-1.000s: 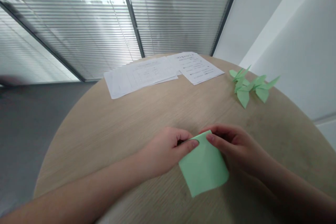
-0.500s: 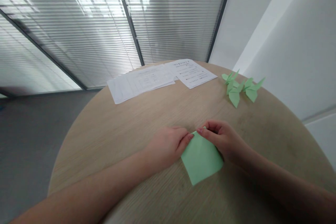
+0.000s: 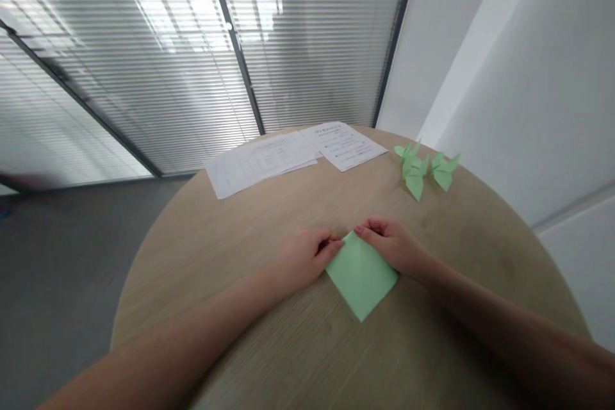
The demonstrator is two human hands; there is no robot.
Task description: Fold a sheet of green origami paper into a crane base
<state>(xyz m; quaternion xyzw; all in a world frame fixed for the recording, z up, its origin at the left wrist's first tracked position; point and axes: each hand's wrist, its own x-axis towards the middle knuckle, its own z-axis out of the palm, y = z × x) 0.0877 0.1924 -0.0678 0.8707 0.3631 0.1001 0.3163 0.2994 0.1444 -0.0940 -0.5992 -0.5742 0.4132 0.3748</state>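
Observation:
Between my hands, a light green sheet of origami paper [image 3: 362, 275] lies as a diamond, one corner pointing toward me and a faint crease down its middle. My left hand [image 3: 307, 256] is closed on its upper left edge, the thumb on top. At the far corner, my right hand [image 3: 389, 243] pinches the paper between thumb and fingers. The fingertips under the sheet are hidden.
Several folded green paper cranes [image 3: 416, 173] stand at the back right of the round wooden table [image 3: 192, 256]. Printed white sheets [image 3: 264, 163] lie along the far edge. Beyond are blinds [image 3: 307, 64] and, at right, a white wall [image 3: 538, 77].
The view has tilted up slightly and shifted right. The paper has turned a little, so its near corner points more directly at me. Both hands keep hold of it.

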